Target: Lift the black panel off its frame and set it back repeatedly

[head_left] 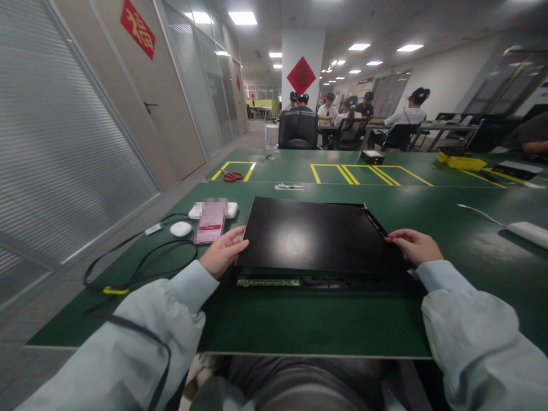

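Observation:
A flat black panel (312,234) lies in front of me on the green table (299,325), raised a little over a black base whose green circuit board strip (269,282) shows at the near edge. My left hand (222,251) grips the panel's left edge with the fingers curled round it. My right hand (413,245) holds the right edge, fingers pressed on the rim.
A phone (209,221), a white case (231,209), a white mouse-like object (180,229) and a black cable (141,268) lie at left. Red scissors (232,176), a yellow tray (464,162) and a small black box (372,156) sit farther back. People sit at far tables.

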The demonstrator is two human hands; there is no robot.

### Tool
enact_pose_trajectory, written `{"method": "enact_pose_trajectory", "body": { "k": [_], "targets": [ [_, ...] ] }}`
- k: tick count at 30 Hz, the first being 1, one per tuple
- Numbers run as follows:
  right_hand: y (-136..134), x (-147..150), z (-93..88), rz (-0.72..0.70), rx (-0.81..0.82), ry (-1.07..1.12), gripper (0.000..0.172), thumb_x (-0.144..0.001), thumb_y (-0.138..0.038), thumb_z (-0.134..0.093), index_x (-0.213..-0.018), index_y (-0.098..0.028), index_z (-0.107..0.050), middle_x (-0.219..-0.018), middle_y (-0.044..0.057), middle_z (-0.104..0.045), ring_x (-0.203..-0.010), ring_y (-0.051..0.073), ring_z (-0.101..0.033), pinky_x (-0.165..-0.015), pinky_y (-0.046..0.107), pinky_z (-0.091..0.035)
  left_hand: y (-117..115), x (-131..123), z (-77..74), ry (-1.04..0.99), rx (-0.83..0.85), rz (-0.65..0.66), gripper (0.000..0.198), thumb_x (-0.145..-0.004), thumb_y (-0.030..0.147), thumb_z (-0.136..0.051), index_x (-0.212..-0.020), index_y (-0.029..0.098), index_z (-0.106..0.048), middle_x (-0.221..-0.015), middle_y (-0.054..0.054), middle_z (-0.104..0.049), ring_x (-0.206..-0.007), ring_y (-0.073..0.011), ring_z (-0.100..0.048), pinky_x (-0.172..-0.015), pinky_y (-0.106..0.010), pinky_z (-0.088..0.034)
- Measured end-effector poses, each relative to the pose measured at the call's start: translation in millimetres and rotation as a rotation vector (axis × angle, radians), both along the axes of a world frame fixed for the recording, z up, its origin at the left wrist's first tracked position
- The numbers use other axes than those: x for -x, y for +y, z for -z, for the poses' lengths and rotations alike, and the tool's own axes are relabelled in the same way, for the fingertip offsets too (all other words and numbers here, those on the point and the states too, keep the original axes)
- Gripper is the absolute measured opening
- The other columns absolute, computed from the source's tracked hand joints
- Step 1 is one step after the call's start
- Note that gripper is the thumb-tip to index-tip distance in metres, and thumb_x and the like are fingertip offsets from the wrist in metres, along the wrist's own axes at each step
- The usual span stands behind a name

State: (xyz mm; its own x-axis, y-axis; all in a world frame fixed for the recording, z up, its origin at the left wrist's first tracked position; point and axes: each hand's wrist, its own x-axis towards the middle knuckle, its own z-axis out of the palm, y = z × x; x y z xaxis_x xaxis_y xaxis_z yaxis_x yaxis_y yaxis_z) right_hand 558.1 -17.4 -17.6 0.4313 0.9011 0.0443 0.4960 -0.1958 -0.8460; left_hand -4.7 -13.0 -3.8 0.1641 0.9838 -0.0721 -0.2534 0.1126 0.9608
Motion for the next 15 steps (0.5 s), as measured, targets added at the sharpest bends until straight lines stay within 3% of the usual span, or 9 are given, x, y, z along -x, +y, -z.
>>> {"method": "enact_pose_trajectory", "body": {
  "k": [5, 10, 15],
  "targets": [
    [-4.3, 8.9, -5.2, -0.004, -0.067, -0.01, 0.03, -0.07, -0.052, -0.086, -0.084, -0.025, -0.083, -0.091, 0.008, -0.087, -0.049, 0.013, -0.052, -0.047, 0.029, -0.046, -1.4, -5.0, 1.8, 0.071, -0.097, -0.072, 0.09, -0.064, 0.049, -0.11, -0.141, 0.014, -0.079, -0.114, -0.013, -0.09, -0.119, -0.0366, -0.083, -0.111, -0.05, -0.063],
    [-5.2, 11.0, -6.3, -0.017, -0.076, -0.016, 0.031, -0.072, -0.054, -0.086, -0.082, -0.025, -0.082, -0.084, 0.008, -0.084, -0.046, 0.013, -0.05, -0.045, 0.03, -0.045, 4.4, 4.2, 4.6, 0.352, -0.256, -0.157, 0.076, -0.067, 0.06, -0.102, -0.128, 0.017, -0.088, -0.146, -0.019, -0.08, -0.145, -0.0451, -0.07, -0.13, -0.063, -0.049],
    [-13.7, 16.1, -8.4, -0.024, -0.093, -0.046, 0.027, -0.078, -0.051, -0.083, -0.088, -0.026, -0.085, -0.091, 0.01, -0.085, -0.051, 0.015, -0.054, -0.049, 0.032, -0.048, 10.1, 12.7, 13.4, 0.569, -0.294, -0.182, 0.067, -0.067, 0.059, -0.096, -0.12, 0.019, -0.089, -0.163, -0.022, -0.065, -0.159, -0.0487, -0.057, -0.13, -0.065, -0.049]
  ]
}}
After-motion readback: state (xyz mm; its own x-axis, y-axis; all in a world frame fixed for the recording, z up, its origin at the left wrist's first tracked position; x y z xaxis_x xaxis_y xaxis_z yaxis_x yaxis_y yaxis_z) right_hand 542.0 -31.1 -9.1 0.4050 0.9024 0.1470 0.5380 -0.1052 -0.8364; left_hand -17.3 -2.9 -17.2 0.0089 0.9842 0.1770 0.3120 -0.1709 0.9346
